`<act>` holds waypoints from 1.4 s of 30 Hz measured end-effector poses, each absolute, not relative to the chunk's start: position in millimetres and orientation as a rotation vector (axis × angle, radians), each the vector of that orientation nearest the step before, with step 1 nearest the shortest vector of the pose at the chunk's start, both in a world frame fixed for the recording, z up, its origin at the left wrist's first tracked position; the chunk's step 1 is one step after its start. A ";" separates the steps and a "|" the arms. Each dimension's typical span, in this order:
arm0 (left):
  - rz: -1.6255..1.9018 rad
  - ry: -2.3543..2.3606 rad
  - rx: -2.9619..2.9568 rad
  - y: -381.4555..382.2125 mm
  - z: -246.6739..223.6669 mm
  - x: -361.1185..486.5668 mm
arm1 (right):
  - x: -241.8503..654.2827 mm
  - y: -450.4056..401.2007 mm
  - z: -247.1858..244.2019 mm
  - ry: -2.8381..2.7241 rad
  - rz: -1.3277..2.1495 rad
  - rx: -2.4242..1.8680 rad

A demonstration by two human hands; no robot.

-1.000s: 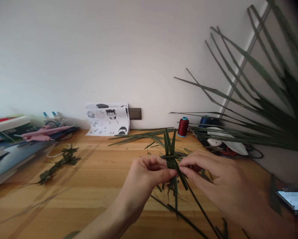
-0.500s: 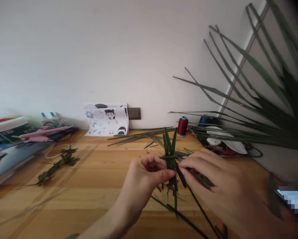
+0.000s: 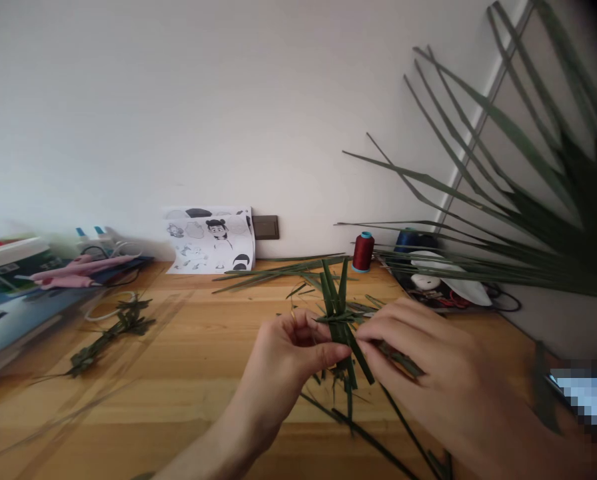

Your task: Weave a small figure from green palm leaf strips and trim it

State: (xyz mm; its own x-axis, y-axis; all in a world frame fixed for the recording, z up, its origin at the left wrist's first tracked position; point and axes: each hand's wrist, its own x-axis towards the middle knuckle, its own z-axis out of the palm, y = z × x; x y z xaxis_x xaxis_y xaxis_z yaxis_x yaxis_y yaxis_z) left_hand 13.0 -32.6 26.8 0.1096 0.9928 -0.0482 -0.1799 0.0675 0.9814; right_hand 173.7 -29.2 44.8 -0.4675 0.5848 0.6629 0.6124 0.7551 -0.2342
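Between my hands stands a small woven piece of green palm leaf strips (image 3: 337, 330), with several strip ends sticking up and others hanging down. My left hand (image 3: 301, 343) pinches its lower middle, thumb in front and fingers behind. From the right, my right hand (image 3: 418, 353) has its thumb and forefinger pressed together at the piece's right edge, where a strip meets the fingertips. The other fingers curl in, and part of the grip is hidden. Below lie leaf scraps and long strips (image 3: 373, 440) on the wooden table (image 3: 203, 400).
A finished-looking braided leaf piece (image 3: 111, 337) lies at left near a pink glue gun (image 3: 78, 270). Printed paper (image 3: 211, 240) leans on the wall. A dark red thread spool (image 3: 363, 252) stands at the back. A large palm frond (image 3: 543, 220) spreads in from the right, above a cluttered tray (image 3: 448, 293).
The view has shifted slightly, so everything sits a little further left. Both hands keep nearly the same hold on the woven leaf piece.
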 end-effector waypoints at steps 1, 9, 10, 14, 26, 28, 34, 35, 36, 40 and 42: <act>1.172 1.023 1.080 -32.7 26.7 13.1 | 173.7 -29.1 44.9 -2.196 -0.054 -0.895; 1.186 1.127 1.135 -35.3 27.2 15.9 | 174.3 -33.6 43.9 -2.279 -0.196 -0.930; 1.186 1.129 1.132 -35.2 27.0 16.1 | 174.7 -34.0 43.4 -2.291 -0.223 -0.918; 1.182 1.115 1.127 -33.7 25.7 17.2 | 175.2 -35.1 42.8 -2.314 -0.285 -0.914; 1.211 1.118 1.100 -33.1 22.8 21.6 | 174.3 -37.5 36.3 -2.427 -0.523 -0.885; 1.221 1.115 1.088 -33.3 24.0 20.7 | 174.4 -36.5 36.7 -2.390 -0.473 -0.908; 1.224 0.988 1.054 -34.7 26.1 16.3 | 176.2 -28.4 50.3 -2.190 -0.042 -0.957; 1.221 0.962 1.052 -34.6 25.9 16.0 | 176.8 -27.2 52.0 -2.174 0.016 -0.965; 1.218 0.946 1.049 -34.5 25.7 15.8 | 177.5 -25.9 53.1 -2.166 0.077 -0.986; 1.214 0.928 1.019 -33.9 25.5 16.3 | 180.1 -20.4 52.4 -2.205 0.308 -1.070; 1.206 0.932 1.011 -33.8 25.5 16.6 | 180.8 -17.4 50.8 -2.227 0.385 -1.084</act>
State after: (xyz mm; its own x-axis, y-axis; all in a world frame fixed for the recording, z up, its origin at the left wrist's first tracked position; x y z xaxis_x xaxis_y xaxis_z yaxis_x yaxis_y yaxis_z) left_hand 16.6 -33.8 25.5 0.1283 0.9911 -0.0356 -0.2840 0.0711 0.9562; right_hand 180.8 -17.4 50.8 -0.4676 0.7845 0.4073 0.6021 0.6200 -0.5031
